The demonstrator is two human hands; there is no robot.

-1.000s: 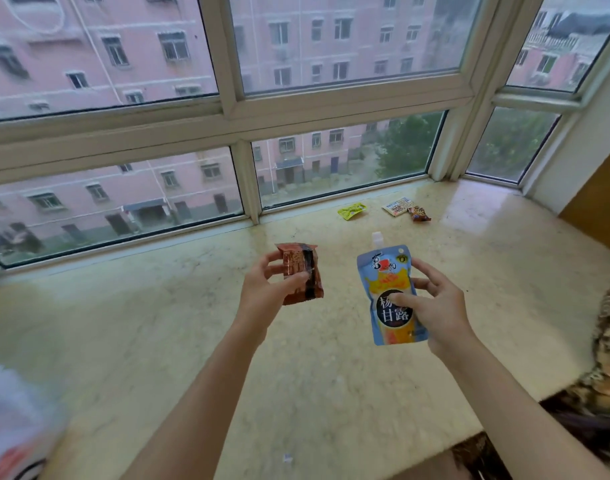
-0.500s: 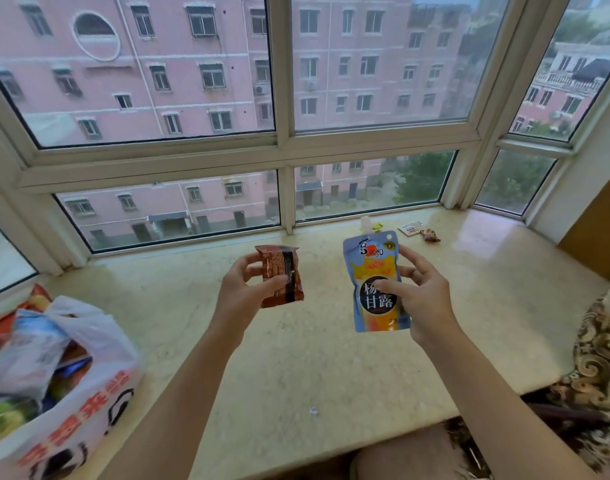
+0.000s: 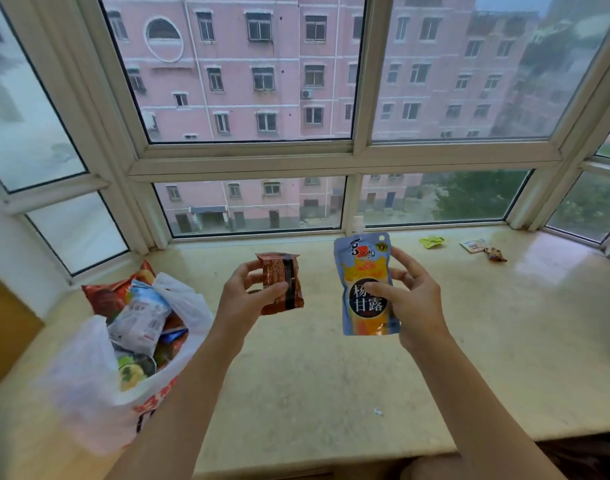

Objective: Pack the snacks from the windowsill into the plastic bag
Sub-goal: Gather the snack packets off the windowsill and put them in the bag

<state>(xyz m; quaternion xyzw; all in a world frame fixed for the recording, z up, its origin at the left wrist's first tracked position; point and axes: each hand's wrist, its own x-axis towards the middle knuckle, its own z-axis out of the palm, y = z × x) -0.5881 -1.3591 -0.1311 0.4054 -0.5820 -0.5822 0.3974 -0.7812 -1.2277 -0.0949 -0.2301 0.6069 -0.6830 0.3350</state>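
Observation:
My left hand [image 3: 242, 299] grips a small brown snack packet [image 3: 285, 285] above the middle of the windowsill [image 3: 331, 375]. My right hand [image 3: 412, 299] holds a blue and orange drink pouch [image 3: 364, 271] upright, thumb across its front. A white plastic bag [image 3: 88, 382] with red print sits on the sill at the left, open and holding several snack packs. Three small snacks lie at the far right of the sill: a yellow packet [image 3: 432, 241], a white packet [image 3: 474, 244] and a brown candy [image 3: 495, 254].
The beige stone sill runs along a bay window with white frames [image 3: 357, 157]. A wooden panel [image 3: 5, 327] stands at the left end. A tiny scrap [image 3: 378, 411] lies on the sill near the front edge.
The view has swung left, bringing the plastic bag fully into sight. Both hands still hold the same packet and pouch, carried leftward along the sill.

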